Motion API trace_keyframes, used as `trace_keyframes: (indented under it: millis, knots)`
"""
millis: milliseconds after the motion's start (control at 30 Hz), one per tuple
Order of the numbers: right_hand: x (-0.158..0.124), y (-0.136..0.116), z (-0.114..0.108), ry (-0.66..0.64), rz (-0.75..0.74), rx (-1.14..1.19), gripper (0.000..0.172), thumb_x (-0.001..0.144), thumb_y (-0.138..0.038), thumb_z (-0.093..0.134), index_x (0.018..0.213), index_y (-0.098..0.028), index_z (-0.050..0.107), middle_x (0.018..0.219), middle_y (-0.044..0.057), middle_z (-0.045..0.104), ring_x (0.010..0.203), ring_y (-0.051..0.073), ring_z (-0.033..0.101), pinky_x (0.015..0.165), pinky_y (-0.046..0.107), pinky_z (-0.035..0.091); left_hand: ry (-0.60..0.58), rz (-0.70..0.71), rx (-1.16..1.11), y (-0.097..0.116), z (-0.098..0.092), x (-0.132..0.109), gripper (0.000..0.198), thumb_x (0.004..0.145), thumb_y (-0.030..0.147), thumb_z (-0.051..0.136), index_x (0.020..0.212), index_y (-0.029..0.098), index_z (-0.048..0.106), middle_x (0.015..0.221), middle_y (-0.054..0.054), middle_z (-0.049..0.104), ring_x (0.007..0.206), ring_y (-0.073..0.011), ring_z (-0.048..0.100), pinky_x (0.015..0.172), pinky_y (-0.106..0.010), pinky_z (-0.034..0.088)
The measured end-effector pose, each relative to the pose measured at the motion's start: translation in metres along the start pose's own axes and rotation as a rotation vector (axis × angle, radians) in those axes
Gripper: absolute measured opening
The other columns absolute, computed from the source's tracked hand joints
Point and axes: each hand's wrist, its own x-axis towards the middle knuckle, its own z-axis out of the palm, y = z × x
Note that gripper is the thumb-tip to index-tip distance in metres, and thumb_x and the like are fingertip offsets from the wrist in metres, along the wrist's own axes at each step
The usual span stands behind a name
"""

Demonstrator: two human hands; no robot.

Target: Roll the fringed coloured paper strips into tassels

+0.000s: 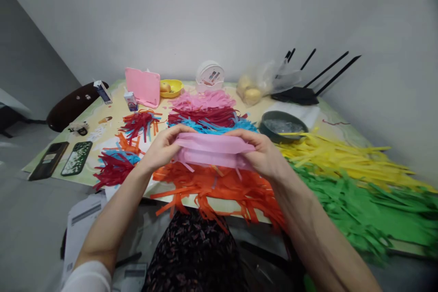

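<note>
Between my two hands a folded strip of pink tissue paper [214, 150] is stretched level above the table. My left hand [166, 146] grips its left end, fingers behind and thumb in front. The right end is pinched by my right hand [262, 150]. A few thin pink strands hang from its lower edge. Just below it lies a pile of orange paper fringe [219, 187], reaching over the table's front edge. Beyond the pink paper are blue fringe [205, 126], dark red fringe [201, 116] and pink fringe [201, 99] in rows.
Yellow fringe [335, 157] and green fringe [362, 214] spread at right, beside a dark green bowl [282, 127]. Mixed tassels [119, 162] lie at left, near two phones [77, 158]. Farther back stand a pink tablet case [143, 86], a yellow bowl [176, 87] and a bag of yellow fruit [251, 91].
</note>
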Motion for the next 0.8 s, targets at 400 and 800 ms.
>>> trace_keyframes:
  millis: [400, 800]
  knots:
    - [-0.009, -0.011, -0.001, -0.045, -0.345, -0.254, 0.03, 0.088, -0.014, 0.055, 0.102, -0.026, 0.079, 0.089, 0.004, 0.075, 0.078, 0.016, 0.07, 0.071, 0.027, 0.054, -0.431, -0.322, -0.096, 0.016, -0.004, 0.01, 0.052, 0.075, 0.056, 0.073, 0.106, 0.014, 0.066, 0.093, -0.007, 0.07, 0.078, -0.0178, 0.064, 0.067, -0.026, 0.047]
    - [-0.009, -0.037, -0.026, -0.057, -0.268, -0.698, 0.038, 0.091, -0.04, 0.064, 0.122, -0.02, 0.066, 0.116, 0.011, 0.072, 0.105, 0.026, 0.067, 0.091, 0.039, 0.052, -0.413, 0.041, 0.684, 0.028, 0.012, 0.012, 0.015, 0.092, 0.024, 0.054, 0.083, 0.016, 0.064, 0.077, -0.003, 0.064, 0.071, -0.0157, 0.055, 0.066, -0.026, 0.036]
